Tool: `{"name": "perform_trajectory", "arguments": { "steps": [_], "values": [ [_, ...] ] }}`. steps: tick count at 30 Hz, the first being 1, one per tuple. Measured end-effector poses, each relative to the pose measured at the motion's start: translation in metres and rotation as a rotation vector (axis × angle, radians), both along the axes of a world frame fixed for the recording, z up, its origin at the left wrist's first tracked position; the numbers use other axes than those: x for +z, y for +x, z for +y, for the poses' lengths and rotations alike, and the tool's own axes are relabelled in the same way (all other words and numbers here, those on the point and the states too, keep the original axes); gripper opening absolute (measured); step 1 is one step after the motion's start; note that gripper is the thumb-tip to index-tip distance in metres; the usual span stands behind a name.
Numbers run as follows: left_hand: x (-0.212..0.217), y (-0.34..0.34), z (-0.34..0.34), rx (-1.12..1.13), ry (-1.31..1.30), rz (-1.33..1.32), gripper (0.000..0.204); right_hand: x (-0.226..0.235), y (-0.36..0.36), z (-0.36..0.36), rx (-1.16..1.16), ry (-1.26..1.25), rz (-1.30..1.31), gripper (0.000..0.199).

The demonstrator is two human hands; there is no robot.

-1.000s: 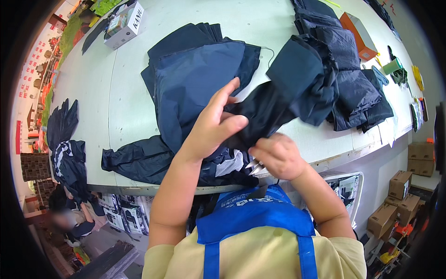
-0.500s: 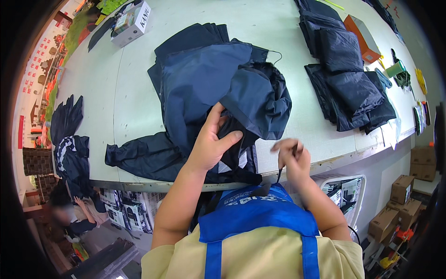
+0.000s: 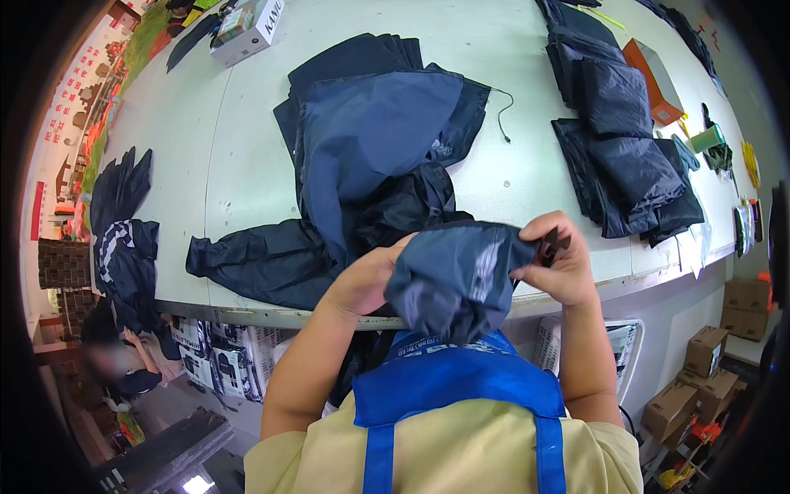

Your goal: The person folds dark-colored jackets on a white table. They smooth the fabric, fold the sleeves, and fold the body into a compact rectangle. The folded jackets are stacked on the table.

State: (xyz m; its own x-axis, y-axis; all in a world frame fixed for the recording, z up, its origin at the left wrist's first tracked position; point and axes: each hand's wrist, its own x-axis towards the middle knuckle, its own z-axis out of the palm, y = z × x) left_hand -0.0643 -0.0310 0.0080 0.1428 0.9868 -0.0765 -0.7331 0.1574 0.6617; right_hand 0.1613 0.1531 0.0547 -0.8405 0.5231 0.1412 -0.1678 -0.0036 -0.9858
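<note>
A navy jacket (image 3: 374, 123) is spread on the pale worktable, one sleeve (image 3: 255, 262) stretched toward the left. In front of me, above the table's near edge, a bunched part of the jacket (image 3: 453, 276) is lifted. My left hand (image 3: 366, 280) grips it from the left, its fingers mostly hidden behind the fabric. My right hand (image 3: 564, 259) pinches its upper right edge between thumb and forefinger. A small dark pointed tool (image 3: 554, 245), perhaps thread snips, sits in that same hand. A thin dark cord (image 3: 502, 123) trails from the jacket's right side.
Folded dark garments (image 3: 621, 156) are stacked on the right, beside an orange box (image 3: 652, 82) and a green spool (image 3: 706, 138). A white box (image 3: 249, 31) stands far left. More dark clothing (image 3: 132, 263) hangs over the left edge; a person (image 3: 123, 362) is beyond it. Cartons (image 3: 708, 350) fill the lower right.
The bunched part has come toward me off the table, held in my left hand. My right hand has moved up and now pinches its edge.
</note>
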Motion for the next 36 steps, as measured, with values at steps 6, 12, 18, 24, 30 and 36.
{"name": "perform_trajectory", "arguments": {
  "steps": [6, 12, 18, 24, 30, 36],
  "values": [
    [0.034, -0.008, 0.034, 0.186, 0.088, 0.67, 0.072, 0.03, -0.014, -0.001, 0.163, 0.531, -0.077, 0.045],
    [0.07, 0.018, 0.025, 0.086, -0.028, 0.697, 0.049, 0.02, -0.011, -0.004, 0.008, 0.595, -0.239, 0.041],
    [0.084, 0.032, 0.019, 0.181, -0.02, 0.811, 0.044, 0.05, -0.016, -0.028, -0.188, 0.666, -0.09, 0.031],
    [0.087, 0.038, 0.016, 0.241, 0.051, 0.979, 0.04, 0.04, -0.024, -0.043, -0.238, 0.873, -0.122, 0.03],
    [0.082, 0.04, 0.015, 0.276, 0.082, 1.04, 0.037, 0.049, -0.027, -0.051, -0.117, 0.927, -0.061, 0.029],
    [0.084, 0.038, 0.011, 0.233, -0.01, 0.841, 0.039, 0.048, 0.0, -0.03, -0.26, 0.509, -0.162, 0.035]
  ]
}}
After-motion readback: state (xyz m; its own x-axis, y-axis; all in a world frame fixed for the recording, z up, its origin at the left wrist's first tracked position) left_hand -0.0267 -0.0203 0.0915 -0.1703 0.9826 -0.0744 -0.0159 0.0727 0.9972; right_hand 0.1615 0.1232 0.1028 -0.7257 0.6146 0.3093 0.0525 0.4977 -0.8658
